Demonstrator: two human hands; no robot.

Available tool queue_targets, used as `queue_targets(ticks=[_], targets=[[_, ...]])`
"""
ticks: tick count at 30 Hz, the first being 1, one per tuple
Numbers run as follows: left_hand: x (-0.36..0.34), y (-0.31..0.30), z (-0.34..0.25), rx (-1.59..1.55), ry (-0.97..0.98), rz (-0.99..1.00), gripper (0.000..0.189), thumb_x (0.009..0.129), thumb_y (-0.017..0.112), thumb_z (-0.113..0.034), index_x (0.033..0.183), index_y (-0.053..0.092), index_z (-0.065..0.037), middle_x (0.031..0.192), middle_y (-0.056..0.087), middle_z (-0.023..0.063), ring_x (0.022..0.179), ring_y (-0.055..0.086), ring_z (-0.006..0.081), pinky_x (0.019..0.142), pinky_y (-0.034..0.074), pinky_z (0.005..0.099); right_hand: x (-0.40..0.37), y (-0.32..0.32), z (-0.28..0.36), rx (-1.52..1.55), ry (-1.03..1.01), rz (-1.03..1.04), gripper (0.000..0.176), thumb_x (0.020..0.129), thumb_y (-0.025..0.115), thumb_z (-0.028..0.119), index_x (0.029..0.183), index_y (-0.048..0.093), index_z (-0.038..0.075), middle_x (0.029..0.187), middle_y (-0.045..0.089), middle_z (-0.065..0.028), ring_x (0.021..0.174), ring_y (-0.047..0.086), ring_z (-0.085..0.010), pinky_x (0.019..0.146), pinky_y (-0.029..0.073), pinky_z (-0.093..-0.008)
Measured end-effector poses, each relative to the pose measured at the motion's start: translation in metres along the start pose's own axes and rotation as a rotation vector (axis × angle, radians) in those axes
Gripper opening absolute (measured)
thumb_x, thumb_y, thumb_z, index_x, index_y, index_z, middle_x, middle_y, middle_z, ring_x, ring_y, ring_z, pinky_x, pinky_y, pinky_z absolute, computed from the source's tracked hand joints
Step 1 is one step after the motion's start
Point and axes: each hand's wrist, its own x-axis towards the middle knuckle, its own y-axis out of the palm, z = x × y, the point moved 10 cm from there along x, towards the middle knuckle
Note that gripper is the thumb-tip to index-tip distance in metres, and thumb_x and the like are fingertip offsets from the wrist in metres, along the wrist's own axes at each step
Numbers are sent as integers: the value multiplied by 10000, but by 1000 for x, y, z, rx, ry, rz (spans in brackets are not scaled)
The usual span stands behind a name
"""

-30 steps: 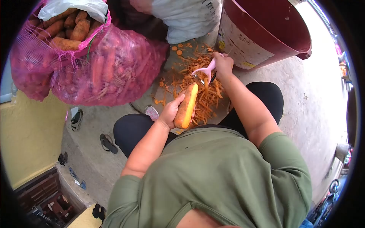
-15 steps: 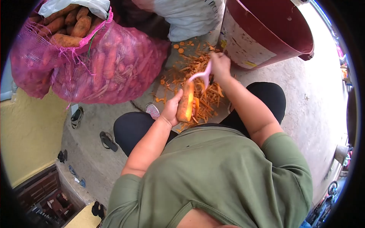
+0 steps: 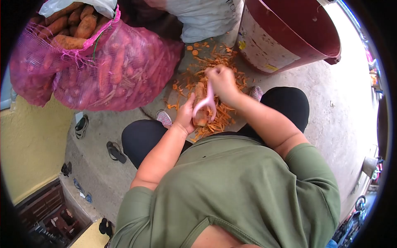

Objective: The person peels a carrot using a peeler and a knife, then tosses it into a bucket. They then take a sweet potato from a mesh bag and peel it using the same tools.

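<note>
My left hand (image 3: 185, 114) is wrapped round the lower left side of a carrot (image 3: 200, 91), which points away from me between my knees. The skin facing me looks brown and unpeeled. In my right hand (image 3: 223, 82) is a pink Y-shaped peeler (image 3: 211, 98), its forked head lying over the lower part of the carrot. The fork hides some of the carrot, and its blade cannot be made out. Orange peelings (image 3: 223, 113) are heaped on the ground beneath and beyond both hands.
Pink mesh sacks (image 3: 120, 70) of carrots stand at the upper left, one open at the top. A white sack (image 3: 206, 18) is at the back. A large dark red tub (image 3: 273, 41) stands at the upper right. Loose slippers (image 3: 116, 152) lie on the concrete floor at left.
My right hand has moved left and the peeler has come down toward me, onto the lower part of the carrot. The carrot has turned: its bright peeled strip faced up before and brown skin shows now.
</note>
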Motion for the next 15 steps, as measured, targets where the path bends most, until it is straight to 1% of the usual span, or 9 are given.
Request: queue_targets(ticks=[1,2,3,4,7,10,11,13,15], targets=[[2,-1,3,23,-14,23,418,843,388,-412,1025,456,-42,818,552,112,623,563,216,494,496,335,-18,10,11,-55,-31,64,311,692,578,271,724,541,-36,650,572,-143,570,558,-198,577,442,-328],[5,-5,6,47,-28,46,416,843,389,-409,1018,460,-38,818,551,110,624,562,220,495,494,335,-22,11,17,-51,-82,86,300,684,584,277,734,558,-18,657,580,-145,582,572,-223,579,445,-332],[6,-6,10,69,-42,68,414,844,389,-407,1012,464,-35,818,550,107,624,561,223,495,493,335,-10,1,8,-67,-58,-2,301,682,581,282,732,563,-14,660,583,-148,590,576,-233,583,446,-335],[-3,8,2,149,55,78,398,846,394,-398,981,478,-33,796,547,104,624,561,221,492,489,329,13,-11,-8,-83,-35,-89,302,680,578,288,731,567,-10,662,585,-152,597,580,-243,587,447,-339],[-4,-2,20,154,-61,63,393,846,397,-395,984,471,-34,780,538,104,622,561,212,482,491,326,62,-79,-29,-154,17,-426,317,676,562,309,725,580,-4,667,589,-161,625,589,-270,597,448,-348],[-3,-4,11,156,-28,75,396,842,403,-398,998,464,-39,777,526,102,621,556,211,485,488,321,70,-56,-51,-79,117,-250,328,684,579,292,737,571,-31,671,581,-157,563,555,-210,558,436,-317],[-1,-7,8,148,-26,74,396,843,402,-398,999,463,-40,780,525,102,621,553,214,487,487,321,61,-36,-57,42,60,-253,351,678,570,309,747,575,-36,681,587,-160,592,571,-228,575,436,-324],[0,-5,10,114,-55,104,388,848,393,-388,1010,461,-42,784,522,108,628,545,225,486,480,323,42,-39,-36,-125,117,-263,351,667,580,311,744,574,-31,679,585,-164,595,569,-233,582,433,-335],[0,0,12,112,-84,130,383,852,388,-382,1018,460,-44,787,521,110,633,540,228,484,476,324,69,-63,-69,-106,189,-329,366,652,593,318,723,565,-40,686,583,-177,614,573,-241,590,433,-340]])
